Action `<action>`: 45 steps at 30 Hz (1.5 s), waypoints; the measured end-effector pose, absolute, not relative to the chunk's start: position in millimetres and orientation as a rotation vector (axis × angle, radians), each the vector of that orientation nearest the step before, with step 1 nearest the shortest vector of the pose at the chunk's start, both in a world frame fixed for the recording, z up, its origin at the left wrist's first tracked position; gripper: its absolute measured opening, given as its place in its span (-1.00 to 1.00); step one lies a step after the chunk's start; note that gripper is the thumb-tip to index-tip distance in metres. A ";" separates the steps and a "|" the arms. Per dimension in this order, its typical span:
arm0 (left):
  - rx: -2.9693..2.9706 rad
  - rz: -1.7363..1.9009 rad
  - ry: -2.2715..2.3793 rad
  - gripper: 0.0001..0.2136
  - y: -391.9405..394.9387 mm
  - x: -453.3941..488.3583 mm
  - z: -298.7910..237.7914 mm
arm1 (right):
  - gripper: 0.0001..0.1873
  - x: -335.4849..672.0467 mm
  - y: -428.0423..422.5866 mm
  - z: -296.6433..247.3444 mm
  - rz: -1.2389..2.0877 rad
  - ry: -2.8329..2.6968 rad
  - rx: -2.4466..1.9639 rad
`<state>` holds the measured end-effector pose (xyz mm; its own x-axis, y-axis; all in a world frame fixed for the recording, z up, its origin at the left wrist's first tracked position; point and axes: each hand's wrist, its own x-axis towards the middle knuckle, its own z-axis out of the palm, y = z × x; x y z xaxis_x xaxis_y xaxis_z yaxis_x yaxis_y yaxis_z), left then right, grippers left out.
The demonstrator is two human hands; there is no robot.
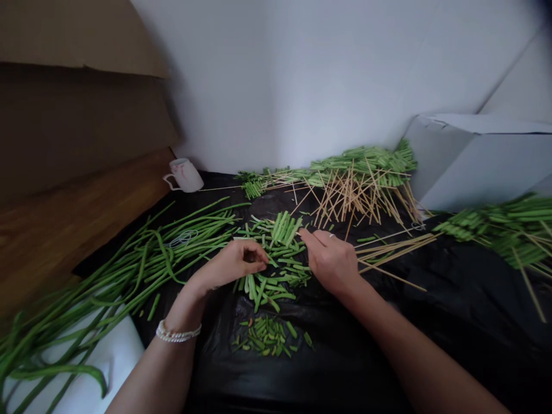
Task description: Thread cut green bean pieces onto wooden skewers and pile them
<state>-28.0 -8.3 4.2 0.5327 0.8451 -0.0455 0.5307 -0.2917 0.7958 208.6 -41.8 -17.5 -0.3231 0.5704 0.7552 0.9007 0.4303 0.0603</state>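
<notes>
My left hand [235,264] is curled over a heap of short cut green bean pieces [276,261] on a black plastic sheet [452,299]; its fingertips pinch together at the pile, and I cannot make out what they hold. Just right of it, my right hand [330,259] lies palm down on the same heap, with a ring on one finger and the index finger stretched toward upright cut pieces [285,225]. A smaller pile of trimmed bean ends [267,336] lies nearer me.
Long uncut green beans [129,270] sprawl at the left. Bamboo skewers [388,250] lie right of my hands. Skewered beans are piled at the back [357,172] and far right [504,227]. A white mug [185,174] stands by the wall, a white box [478,161] at right.
</notes>
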 end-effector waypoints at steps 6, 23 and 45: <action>2.223 0.257 1.089 -0.82 -12.2 -36.7 10.8 | -0.67 208.3 -41.9 -16.8 -0.622 -2.017 -1.221; 1.185 1.118 1.110 -0.77 -2.5 -18.8 -4.4 | -0.67 206.9 -43.4 -17.1 -0.611 -2.012 -1.209; 0.875 1.144 0.951 -0.73 0.6 -18.6 -9.6 | -0.69 199.3 -43.6 -26.6 -0.601 -2.087 -1.185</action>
<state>-18.6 0.6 -9.6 0.1427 0.9773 -0.1567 -0.3327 0.1965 0.9223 199.3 -43.6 -26.6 -0.3756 0.5709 0.7301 0.8718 0.4850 0.0692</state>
